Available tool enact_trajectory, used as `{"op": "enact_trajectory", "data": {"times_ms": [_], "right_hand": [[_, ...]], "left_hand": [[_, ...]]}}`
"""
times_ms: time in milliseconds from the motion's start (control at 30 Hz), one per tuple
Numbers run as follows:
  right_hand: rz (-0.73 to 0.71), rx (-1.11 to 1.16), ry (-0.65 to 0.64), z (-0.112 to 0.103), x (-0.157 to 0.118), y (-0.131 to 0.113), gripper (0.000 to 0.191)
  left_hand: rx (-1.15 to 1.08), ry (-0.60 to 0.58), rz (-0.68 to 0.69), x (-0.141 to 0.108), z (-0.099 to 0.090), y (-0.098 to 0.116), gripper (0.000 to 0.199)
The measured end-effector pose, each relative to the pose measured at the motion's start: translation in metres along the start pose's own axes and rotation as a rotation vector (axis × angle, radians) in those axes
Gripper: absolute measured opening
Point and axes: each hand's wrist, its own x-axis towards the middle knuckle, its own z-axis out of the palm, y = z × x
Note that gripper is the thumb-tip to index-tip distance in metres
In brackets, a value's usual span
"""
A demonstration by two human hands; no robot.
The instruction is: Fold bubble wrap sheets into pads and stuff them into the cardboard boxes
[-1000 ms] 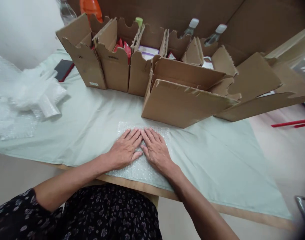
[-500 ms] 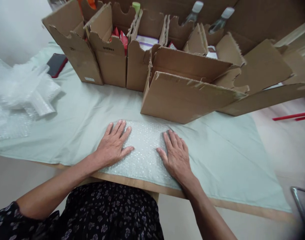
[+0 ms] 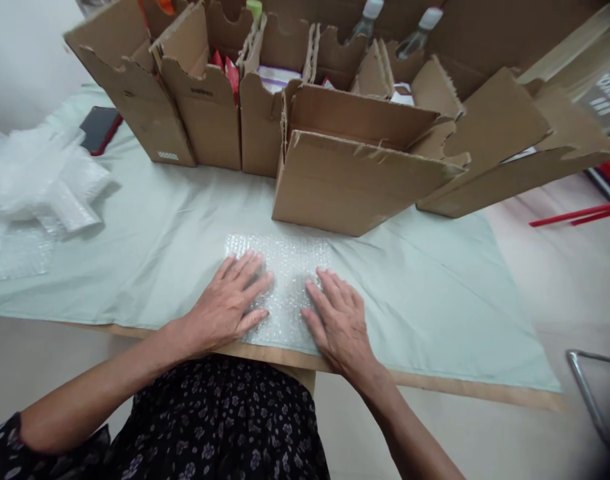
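Note:
A clear sheet of bubble wrap lies flat on the pale green cloth by the table's front edge. My left hand rests on its left side, fingers spread and pointing away from me. On its right side lies my right hand, palm down with the thumb held apart. Neither hand grips anything. The side edges of the sheet are partly hidden under my palms.
Beyond the sheet stands an open cardboard box, before a row of cardboard bins with packets and bottles. More bubble wrap is heaped at left, near a dark phone. A metal frame stands at right.
Both hands have slid slightly nearer to me and closer together over the bubble wrap, baring its far edge. The view has shifted a little to the right.

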Motion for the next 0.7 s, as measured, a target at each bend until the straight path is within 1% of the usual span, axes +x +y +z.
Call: {"op": "enact_trajectory", "data": {"times_ms": [67, 133, 200, 267, 333, 400, 500, 567, 700], "right_hand": [[-0.031, 0.016, -0.04, 0.005, 0.002, -0.006, 0.042], [-0.055, 0.046, -0.053, 0.006, -0.003, -0.008, 0.043], [-0.088, 0.116, -0.069, 0.001, -0.012, -0.006, 0.043], [-0.109, 0.206, -0.076, -0.009, -0.023, 0.0, 0.043], [-0.093, 0.268, -0.061, -0.02, -0.036, 0.007, 0.047], [-0.081, 0.283, -0.044, -0.029, -0.047, 0.012, 0.056], [-0.136, 0.252, -0.083, -0.032, -0.059, 0.01, 0.065], [-0.174, 0.218, -0.097, -0.027, -0.061, 0.002, 0.06], [-0.193, 0.195, -0.031, -0.015, -0.055, -0.012, 0.041]], "left_hand": [[0.006, -0.079, 0.059, -0.003, -0.002, -0.001, 0.056], [0.01, -0.14, 0.082, -0.006, -0.006, -0.009, 0.056], [0.005, -0.183, 0.096, -0.008, -0.012, -0.018, 0.055], [-0.011, -0.206, 0.096, -0.009, -0.019, -0.023, 0.055], [-0.038, -0.205, 0.086, -0.009, -0.024, -0.024, 0.056], [-0.071, -0.187, 0.08, -0.011, -0.026, -0.021, 0.056], [-0.103, -0.167, 0.088, -0.016, -0.022, -0.017, 0.06], [-0.104, -0.15, 0.084, -0.019, -0.017, -0.015, 0.061], [-0.095, -0.142, 0.063, -0.022, -0.011, -0.015, 0.064]]}}
